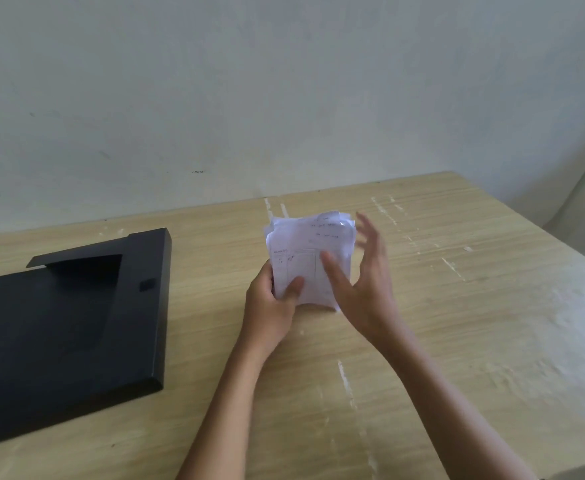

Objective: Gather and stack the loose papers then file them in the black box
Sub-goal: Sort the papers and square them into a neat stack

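White papers [310, 258] stand upright near the tabletop [457, 323] middle, pinched at their lower left corner by your left hand [272, 299]. Your right hand [363, 292] is spread open, thumb against the sheets. Your black box [66, 327] lies at the left edge.

Plain office-like room: wooden desk [422, 341], black file box [66, 327], bare wall [284, 98].

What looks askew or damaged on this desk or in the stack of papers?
The stack of white papers in the left hand is uneven, its top edges fanned and misaligned. The light wooden desk shows scuffed white streaks. The flat black box looks intact.
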